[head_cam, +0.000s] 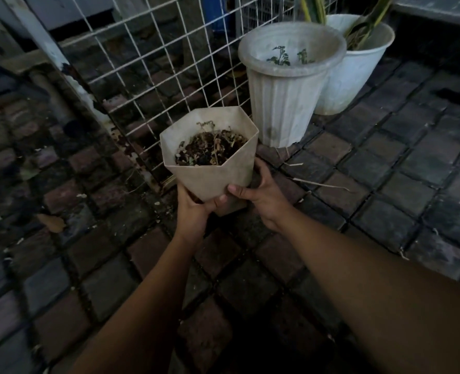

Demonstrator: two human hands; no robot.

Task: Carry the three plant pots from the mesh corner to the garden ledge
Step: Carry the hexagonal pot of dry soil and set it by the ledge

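**Both hands on the hexagonal pot at the mesh corner**

Centre of frame: beige hexagonal pot [215, 174], tapered and tilted a little toward the camera. It holds dark soil and dry stems [212, 149]. The left hand [193, 209] grips its lower left side, thumb curled across the front face. The right hand [262, 193] grips the lower right side, thumb on the front and fingers wrapped round the far side. Both hands are closed on this pot. Its base is hidden behind the hands, so I cannot tell whether it touches the floor.

Upper right of centre: ribbed white pot [285, 103] with small green seedlings, standing on the paved floor [385, 171]. Just behind it, touching or nearly so, is a smooth white pot [358, 76] with long striped leaves [369, 20]. Both stand against the white wire mesh [148, 63], which runs from upper left to upper centre. The hexagonal pot is just in front of the mesh, near the ribbed pot but apart from it. Lighting is dim.
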